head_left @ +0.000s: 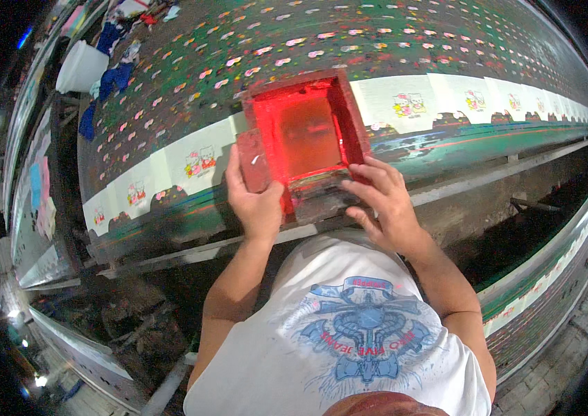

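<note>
A red-stained screen-printing frame (pixel 358 118) lies over the strip of white printed pieces, in front of my body. Its inside is coated with wet-looking red ink (pixel 308 142), with a darker patch in the middle. My left hand (pixel 258 204) is closed on the board at the frame's left side, thumb on the near side and fingers along the outer edge. My right hand (pixel 387 201) rests at the near right corner, its fingers spread and fingertips touching the edge. Beside the frame, white fabric pieces (pixel 394 90) carry small printed cartoon figures.
A long green printing table (pixel 238 48), covered with rows of small colored ink marks, stretches away to both sides. At its left end stand a white bucket (pixel 80 68) and dark blue rags (pixel 115 80). Another table (pixel 550 291) runs behind me on the right.
</note>
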A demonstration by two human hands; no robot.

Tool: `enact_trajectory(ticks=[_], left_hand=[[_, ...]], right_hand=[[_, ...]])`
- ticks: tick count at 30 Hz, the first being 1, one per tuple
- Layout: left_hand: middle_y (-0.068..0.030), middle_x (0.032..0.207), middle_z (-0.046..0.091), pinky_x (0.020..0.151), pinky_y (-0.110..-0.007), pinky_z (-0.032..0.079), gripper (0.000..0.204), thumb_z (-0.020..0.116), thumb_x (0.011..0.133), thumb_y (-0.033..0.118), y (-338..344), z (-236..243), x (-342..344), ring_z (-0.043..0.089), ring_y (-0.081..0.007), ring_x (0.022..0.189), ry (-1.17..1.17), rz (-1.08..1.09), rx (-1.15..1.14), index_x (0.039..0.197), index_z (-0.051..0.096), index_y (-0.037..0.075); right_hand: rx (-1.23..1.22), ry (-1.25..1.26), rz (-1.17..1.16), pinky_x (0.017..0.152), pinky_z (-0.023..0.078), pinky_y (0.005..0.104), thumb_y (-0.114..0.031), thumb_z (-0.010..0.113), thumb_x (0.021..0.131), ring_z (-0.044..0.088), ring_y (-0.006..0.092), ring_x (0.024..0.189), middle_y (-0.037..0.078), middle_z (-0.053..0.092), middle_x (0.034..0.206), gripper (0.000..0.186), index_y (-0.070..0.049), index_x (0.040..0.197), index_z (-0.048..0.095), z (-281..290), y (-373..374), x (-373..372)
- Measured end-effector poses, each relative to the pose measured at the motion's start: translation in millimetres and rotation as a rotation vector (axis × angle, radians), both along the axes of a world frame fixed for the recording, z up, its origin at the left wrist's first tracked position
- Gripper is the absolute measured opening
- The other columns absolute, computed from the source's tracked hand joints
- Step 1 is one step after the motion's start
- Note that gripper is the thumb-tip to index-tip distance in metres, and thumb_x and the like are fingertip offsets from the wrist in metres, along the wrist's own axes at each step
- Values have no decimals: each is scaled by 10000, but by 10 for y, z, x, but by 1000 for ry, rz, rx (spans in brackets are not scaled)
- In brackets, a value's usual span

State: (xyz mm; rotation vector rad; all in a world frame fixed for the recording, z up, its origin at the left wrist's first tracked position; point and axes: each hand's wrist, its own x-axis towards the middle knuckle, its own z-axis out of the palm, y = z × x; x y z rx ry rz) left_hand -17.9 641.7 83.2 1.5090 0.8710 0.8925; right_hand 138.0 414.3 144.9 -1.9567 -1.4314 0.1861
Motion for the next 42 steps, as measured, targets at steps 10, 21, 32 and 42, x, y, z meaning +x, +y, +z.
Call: enact_trajectory(ticks=[10, 21, 32, 42], left_hand=[[-174, 1692, 561, 1316, -415, 430, 972, 773, 822, -116, -831, 0, 906, 557, -265, 1550, -123, -15, 101, 1730, 435, -45], [-174, 1730, 517, 1346, -417, 400, 1007, 751, 797, -133, -1525, -126, 1733, 492, -278, 1612, -142, -6, -136, 1745, 425, -34], [-180, 1742, 493, 1349, -428, 397, 1015, 761, 803, -121, -1544, -93, 1769, 487, -280, 1614, -116, -14, -169, 1749, 401, -42], [-182, 1751, 483, 1342, -428, 436, 1027, 717, 795, -179, -1605, 1, 1802, 503, -277, 1605, -166, -25, -207, 1753, 374, -47]], right_hand=[[188, 359, -186, 1260, 465, 533, -94, 860, 961, 617, 420, 1479, 198, 705, 1525, 465, -61, 1416, 771, -261, -1027, 776], [170, 301, -134, 1274, 452, 573, -76, 867, 916, 593, 467, 1503, 195, 706, 1528, 495, -55, 1402, 772, -316, -1805, 1672], [75, -38, 144, 1155, 528, 584, -151, 904, 897, 622, 452, 1456, 190, 686, 1507, 501, -94, 1377, 771, -114, -1576, 1639], [-131, -306, 243, 1094, 540, 525, -183, 679, 971, 688, 350, 1253, 151, 733, 1361, 483, -47, 1431, 737, 40, -1176, 1612]])
